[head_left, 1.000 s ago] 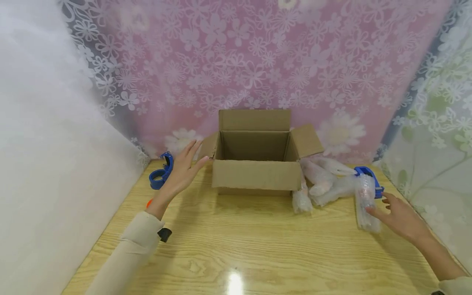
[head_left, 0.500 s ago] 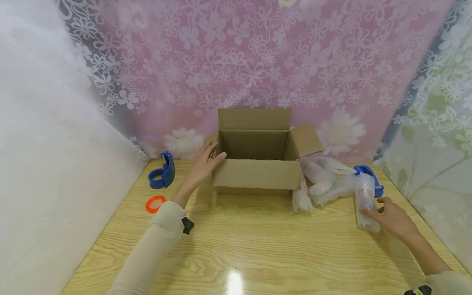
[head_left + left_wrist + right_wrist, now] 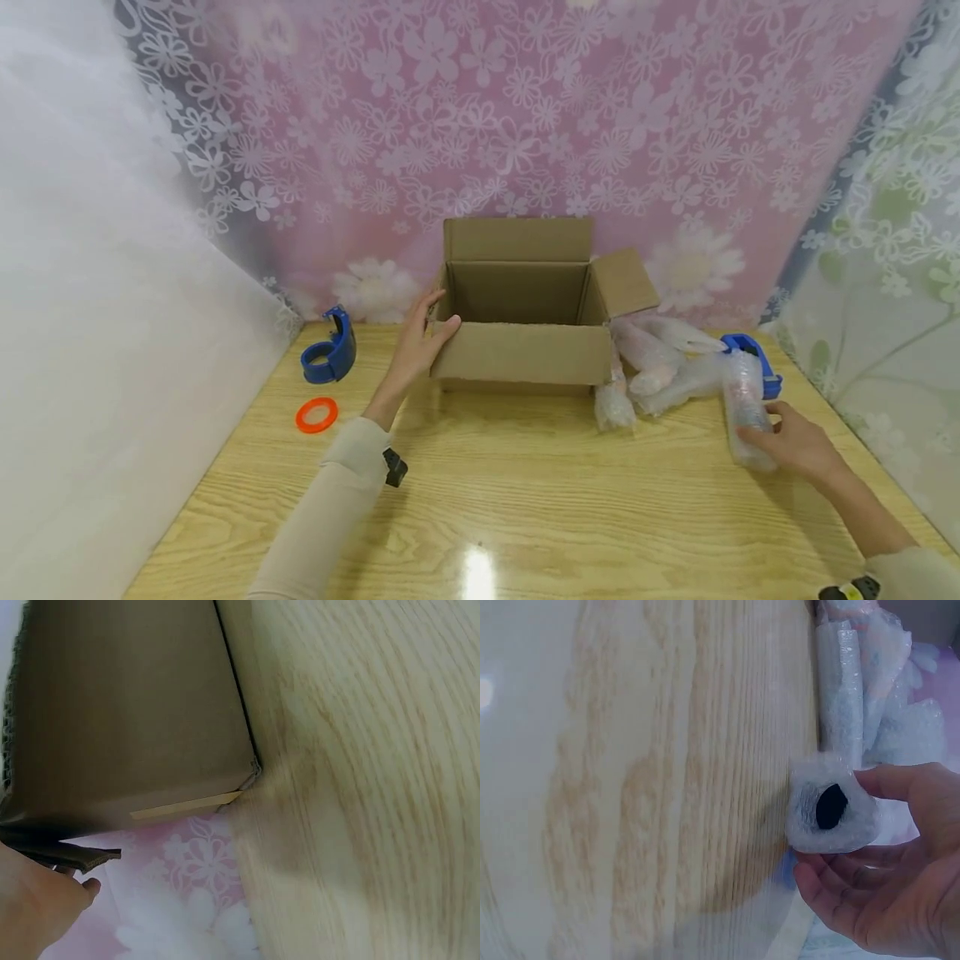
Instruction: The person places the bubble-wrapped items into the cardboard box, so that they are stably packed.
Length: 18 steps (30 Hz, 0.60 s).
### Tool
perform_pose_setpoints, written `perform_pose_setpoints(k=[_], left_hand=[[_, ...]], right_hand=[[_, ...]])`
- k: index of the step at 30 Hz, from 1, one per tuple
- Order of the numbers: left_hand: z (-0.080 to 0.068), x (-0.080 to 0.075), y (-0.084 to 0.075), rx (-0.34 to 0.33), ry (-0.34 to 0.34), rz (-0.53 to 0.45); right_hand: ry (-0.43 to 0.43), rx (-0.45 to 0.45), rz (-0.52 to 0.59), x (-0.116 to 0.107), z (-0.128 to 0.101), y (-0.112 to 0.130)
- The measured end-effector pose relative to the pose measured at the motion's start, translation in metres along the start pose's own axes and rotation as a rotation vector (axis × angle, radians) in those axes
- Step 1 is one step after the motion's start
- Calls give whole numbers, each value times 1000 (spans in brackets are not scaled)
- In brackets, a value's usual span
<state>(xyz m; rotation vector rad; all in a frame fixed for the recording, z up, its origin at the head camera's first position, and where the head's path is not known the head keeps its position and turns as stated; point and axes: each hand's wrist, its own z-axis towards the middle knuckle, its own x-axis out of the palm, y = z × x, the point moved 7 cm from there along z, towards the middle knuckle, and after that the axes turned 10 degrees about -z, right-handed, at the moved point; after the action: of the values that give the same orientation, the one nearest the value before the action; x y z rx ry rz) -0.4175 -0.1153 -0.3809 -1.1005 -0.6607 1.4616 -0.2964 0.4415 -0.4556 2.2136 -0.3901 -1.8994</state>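
The right hand [image 3: 797,442] curls round a bubble-wrapped roll [image 3: 745,407] at the frame's right, translucent with a dark core, lying on the counter [image 3: 525,500]. The left hand [image 3: 420,342] holds the open cardboard box's [image 3: 521,354] left corner, centre frame.

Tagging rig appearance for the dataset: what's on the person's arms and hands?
Both arms wear long cream sleeves, left sleeve, right sleeve. A small black device sits at each wrist, left and right. The left hand and right hand are bare: no gloves.
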Motion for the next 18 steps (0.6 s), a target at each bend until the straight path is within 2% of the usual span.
perform_pose_setpoints(k=[3,6,10,14,18], left_hand=[[-1,2,0,4,-5,-29],[-1,2,1,2,-3,-37],[-1,1,2,12,-6,-45],[-1,3,2,33,-19,-59],[0,6,4,43,-35,-59]], right_hand=[[-14,4,52,-4,-5,-4],[9,4,127,-11,-11,-6],[-19,-15,197,-30,-17,-4],[-84,-47,247,-52,-21,3],[-59,-59,378,-72,-19,13]])
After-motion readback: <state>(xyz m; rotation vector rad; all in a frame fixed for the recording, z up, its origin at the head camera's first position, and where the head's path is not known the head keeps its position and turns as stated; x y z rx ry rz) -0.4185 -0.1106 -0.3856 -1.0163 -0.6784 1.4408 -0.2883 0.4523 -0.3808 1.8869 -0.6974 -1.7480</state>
